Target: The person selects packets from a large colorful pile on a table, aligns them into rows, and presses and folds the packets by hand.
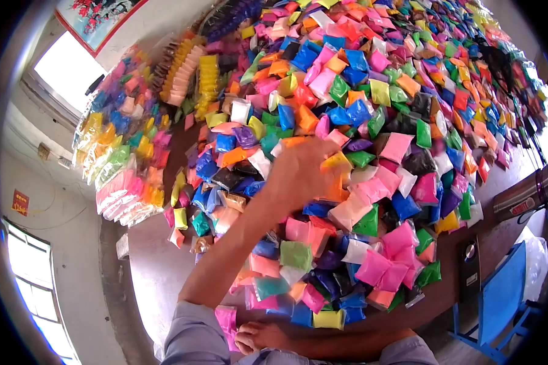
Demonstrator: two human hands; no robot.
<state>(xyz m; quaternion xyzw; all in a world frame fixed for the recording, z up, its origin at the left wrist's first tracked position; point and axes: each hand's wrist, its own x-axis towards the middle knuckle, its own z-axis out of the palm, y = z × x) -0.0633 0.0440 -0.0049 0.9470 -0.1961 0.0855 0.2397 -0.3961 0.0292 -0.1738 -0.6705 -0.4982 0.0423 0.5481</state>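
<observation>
My left hand (304, 167) reaches into the middle of a big heap of small, soft, coloured packets (298, 255). Its fingers are curled around an orange packet (337, 163), partly hidden and slightly blurred. At the table's near edge, my right hand (262, 337) lies low with its fingers bent in. Pink packets (226, 319) are at its fingertips, partly hidden by the left sleeve. Joined bright pink packets (393, 261) rest on the heap's near right part, and a yellow packet (329, 319) sits at the front.
Clear bags of sorted packets (128, 188) are stacked at the left edge of the brown table (158, 255). Yellow packets (207, 85) stand in a row behind. At right are a metal flask (520, 198), a dark flat device (469, 267) and a blue chair (502, 292).
</observation>
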